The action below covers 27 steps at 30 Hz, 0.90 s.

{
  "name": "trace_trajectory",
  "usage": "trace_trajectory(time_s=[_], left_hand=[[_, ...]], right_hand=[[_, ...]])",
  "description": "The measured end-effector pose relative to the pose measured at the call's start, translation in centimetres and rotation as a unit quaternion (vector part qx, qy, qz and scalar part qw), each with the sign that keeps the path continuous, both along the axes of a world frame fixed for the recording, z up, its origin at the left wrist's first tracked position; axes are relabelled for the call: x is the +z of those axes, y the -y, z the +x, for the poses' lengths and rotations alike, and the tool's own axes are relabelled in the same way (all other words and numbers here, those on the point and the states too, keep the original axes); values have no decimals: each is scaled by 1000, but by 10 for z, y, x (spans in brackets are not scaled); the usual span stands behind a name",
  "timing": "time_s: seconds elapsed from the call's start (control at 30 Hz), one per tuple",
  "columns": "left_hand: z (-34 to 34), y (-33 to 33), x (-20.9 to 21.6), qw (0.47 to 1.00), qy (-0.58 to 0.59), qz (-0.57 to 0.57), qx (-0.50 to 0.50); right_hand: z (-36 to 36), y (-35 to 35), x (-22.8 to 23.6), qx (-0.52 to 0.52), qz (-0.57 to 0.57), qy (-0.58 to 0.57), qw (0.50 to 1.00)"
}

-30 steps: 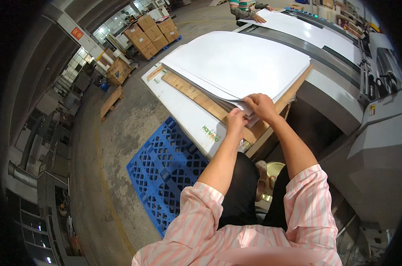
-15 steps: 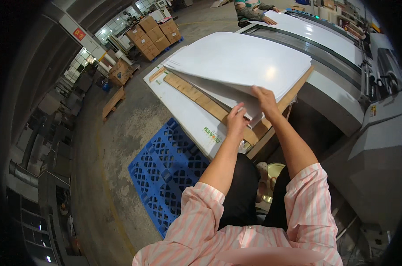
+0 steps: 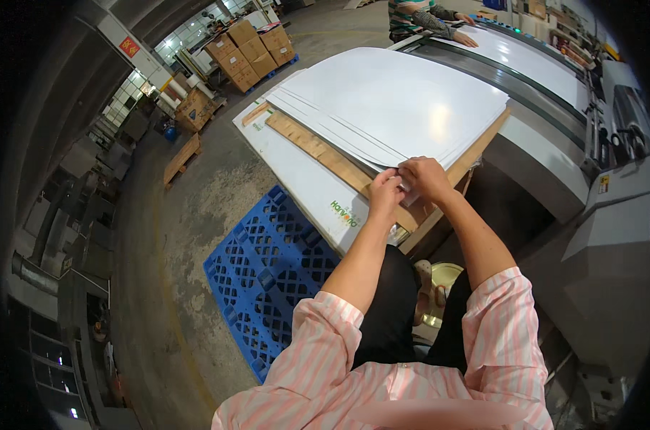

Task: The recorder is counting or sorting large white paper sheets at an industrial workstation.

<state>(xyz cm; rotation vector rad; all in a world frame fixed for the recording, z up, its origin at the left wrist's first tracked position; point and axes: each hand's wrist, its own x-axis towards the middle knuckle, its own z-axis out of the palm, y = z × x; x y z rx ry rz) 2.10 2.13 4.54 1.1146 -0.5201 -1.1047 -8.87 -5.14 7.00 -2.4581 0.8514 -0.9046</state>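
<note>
A stack of large glossy white sheets [image 3: 389,100] lies in front of me, its edges slightly fanned along the left side. At its near corner, my right hand [image 3: 426,179] pinches the top sheets from above with bent fingers. Close beside it, my left hand [image 3: 386,195] is closed at the same corner, thumb and fingers on the sheet edges. The fingertips of both hands nearly meet, and the exact number of sheets between them is hidden. Beneath the stack runs a wooden board [image 3: 318,149], resting on a white printed slab or pack [image 3: 296,179].
A blue plastic pallet [image 3: 267,279] lies on the floor at left. A large grey machine [image 3: 547,154] stands close on the right. Across its bed, another person's hand [image 3: 465,39] rests on a white sheet [image 3: 525,57]. Cardboard boxes [image 3: 249,54] are stacked at the back.
The lifted near edge of the sheets has come down nearly flat. My right hand has moved down and left, next to my left hand. The other person's hands have shifted right.
</note>
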Motion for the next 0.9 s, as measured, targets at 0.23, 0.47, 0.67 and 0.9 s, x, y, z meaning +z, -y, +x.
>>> trace_trajectory(time_s=[0.23, 0.47, 0.67, 0.9], left_hand=[[-4, -2, 9, 987, -111, -46, 108], [-3, 0, 8, 983, -158, -85, 28], [11, 3, -5, 989, -140, -42, 30], [0, 1, 2, 991, -95, -80, 39]], right_hand=[[1, -14, 15, 8, -187, -13, 982], [-4, -12, 14, -68, -255, -86, 961], [7, -26, 19, -105, -192, -145, 965], [15, -28, 30, -160, -34, -130, 978]])
